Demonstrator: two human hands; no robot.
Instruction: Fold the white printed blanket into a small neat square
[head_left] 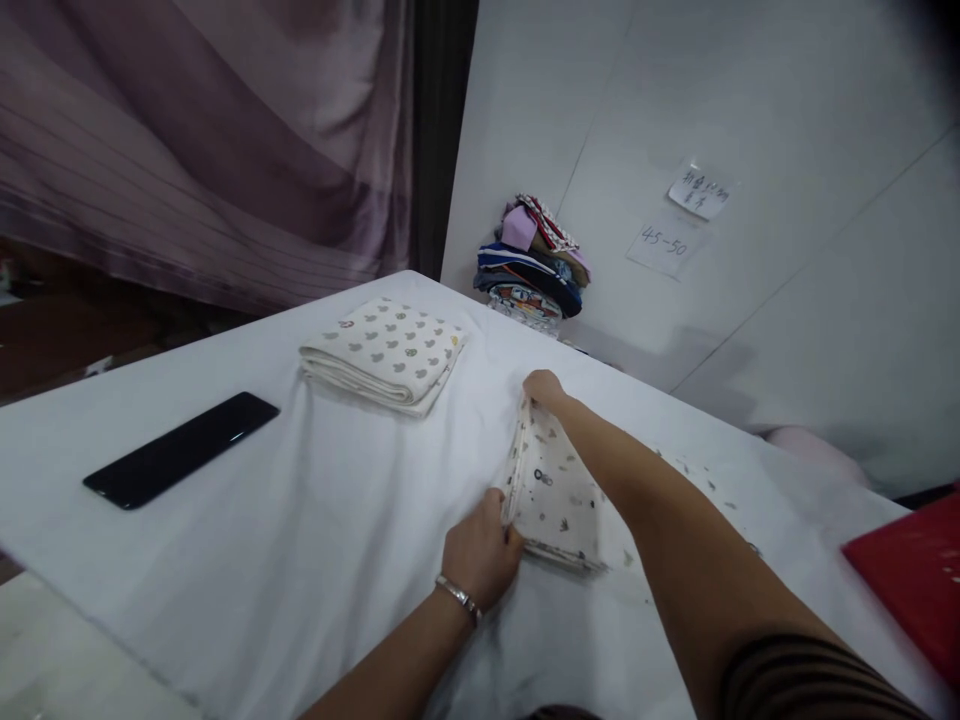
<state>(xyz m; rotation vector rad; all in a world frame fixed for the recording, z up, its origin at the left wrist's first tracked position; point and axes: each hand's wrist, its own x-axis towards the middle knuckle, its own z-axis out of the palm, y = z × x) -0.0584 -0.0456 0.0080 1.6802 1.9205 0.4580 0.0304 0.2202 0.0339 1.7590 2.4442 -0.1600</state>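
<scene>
My left hand (484,550), with a metal bracelet at the wrist, is closed on the near left corner of a white patterned cloth (559,490). The cloth is partly folded in layers, and its left edge is raised off the table. At the far left corner of the same cloth my right hand (544,387) grips the edge, fingers partly hidden. More of a white cloth with small marks lies flat to the right, behind my right forearm. A second white cloth with grey prints (386,350) rests folded in a thick square to the left.
A black phone-like slab (182,450) lies on the white-covered table (337,530) at left. Folded clothes (529,260) are stacked beyond the far edge by the wall. Something red (911,575) sits at the right edge. A purple curtain (225,150) hangs behind.
</scene>
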